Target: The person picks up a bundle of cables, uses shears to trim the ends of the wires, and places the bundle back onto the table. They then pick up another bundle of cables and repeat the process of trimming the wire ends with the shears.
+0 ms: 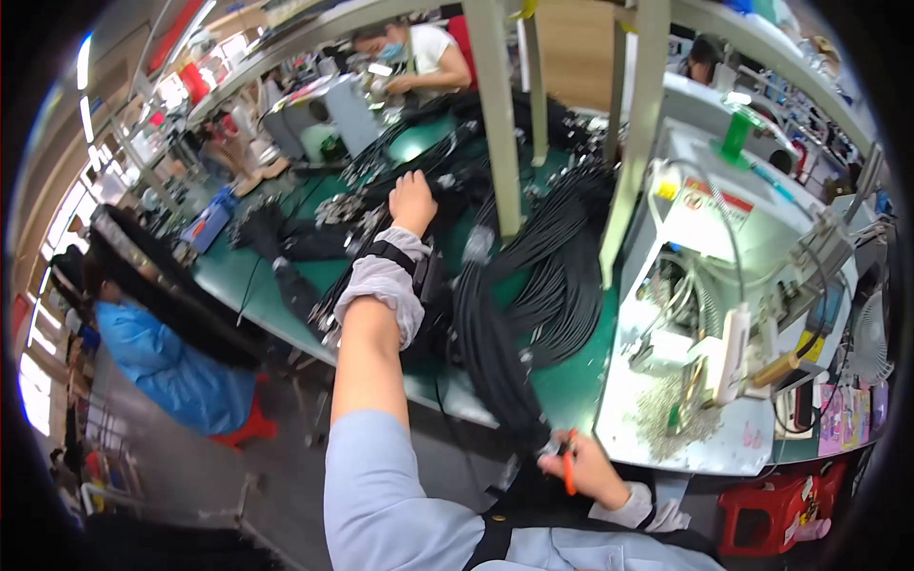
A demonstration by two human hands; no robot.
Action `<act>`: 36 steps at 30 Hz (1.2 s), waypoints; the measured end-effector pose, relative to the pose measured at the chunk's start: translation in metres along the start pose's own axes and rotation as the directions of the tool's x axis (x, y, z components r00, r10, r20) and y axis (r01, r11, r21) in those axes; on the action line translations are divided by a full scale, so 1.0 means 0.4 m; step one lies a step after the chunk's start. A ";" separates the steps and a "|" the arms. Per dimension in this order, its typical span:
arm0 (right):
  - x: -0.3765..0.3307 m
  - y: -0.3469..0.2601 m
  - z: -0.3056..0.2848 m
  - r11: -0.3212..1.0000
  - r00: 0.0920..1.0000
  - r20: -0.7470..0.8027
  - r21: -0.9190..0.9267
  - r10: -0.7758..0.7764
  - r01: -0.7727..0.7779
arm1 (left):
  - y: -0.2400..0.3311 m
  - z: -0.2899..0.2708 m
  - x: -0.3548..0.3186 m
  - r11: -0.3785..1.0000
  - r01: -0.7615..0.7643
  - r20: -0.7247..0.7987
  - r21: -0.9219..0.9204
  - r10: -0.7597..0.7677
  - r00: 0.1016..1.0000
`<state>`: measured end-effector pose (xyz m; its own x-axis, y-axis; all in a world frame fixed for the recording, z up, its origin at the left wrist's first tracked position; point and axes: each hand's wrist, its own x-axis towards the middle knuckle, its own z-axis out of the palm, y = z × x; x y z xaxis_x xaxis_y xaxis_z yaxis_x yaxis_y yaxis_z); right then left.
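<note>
My left hand [412, 202] reaches far over the workbench, among bundles of black cables with silvery connector ends. Its fingers curl downward, and whatever lies under them is hidden. Close to my body, my right hand [595, 473] is closed round an orange-handled tool [569, 468]; its working end is too small to make out. That hand is beside the lower end of a thick black cable bundle [490, 366], which hangs over the bench's near edge. More looped black cables [571, 285] lie on the green bench top [566, 390].
Pale posts [492, 114] rise from the bench. On the right stands a machine [705, 238] with a white tray [624, 428] of small metal pieces. A red stool [762, 514] is below it. A person in blue [171, 362] sits left; another person [433, 62] works across the bench.
</note>
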<state>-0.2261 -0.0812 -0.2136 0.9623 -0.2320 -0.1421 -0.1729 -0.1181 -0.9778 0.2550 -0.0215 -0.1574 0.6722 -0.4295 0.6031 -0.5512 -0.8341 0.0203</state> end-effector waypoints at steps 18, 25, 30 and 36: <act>-0.084 0.004 -0.129 0.956 0.943 0.334 0.280 -0.010 -0.089 | -0.144 -0.673 -0.206 0.947 0.164 -0.126 -0.278 -0.205 0.971; -0.164 0.054 -0.135 0.902 0.826 0.527 0.427 -0.197 -0.057 | -0.149 -0.905 -0.869 0.254 0.590 0.078 -0.766 -0.875 0.479; -0.246 0.054 -0.158 0.949 0.829 0.477 0.251 -0.292 0.190 | -0.030 -0.760 -1.294 -0.042 0.657 0.153 -0.752 -0.982 0.111; -0.256 -0.014 -0.132 0.950 0.713 0.636 0.117 -0.295 0.289 | 0.081 -0.557 -1.561 -0.311 0.564 0.344 -0.765 -0.938 -0.050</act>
<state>-0.3348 -0.1079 -0.1854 0.8708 0.4834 0.0893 0.1383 -0.0666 -0.9881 -0.2926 0.2967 -0.3555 0.6533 0.6845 -0.3235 0.1724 0.2815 0.9439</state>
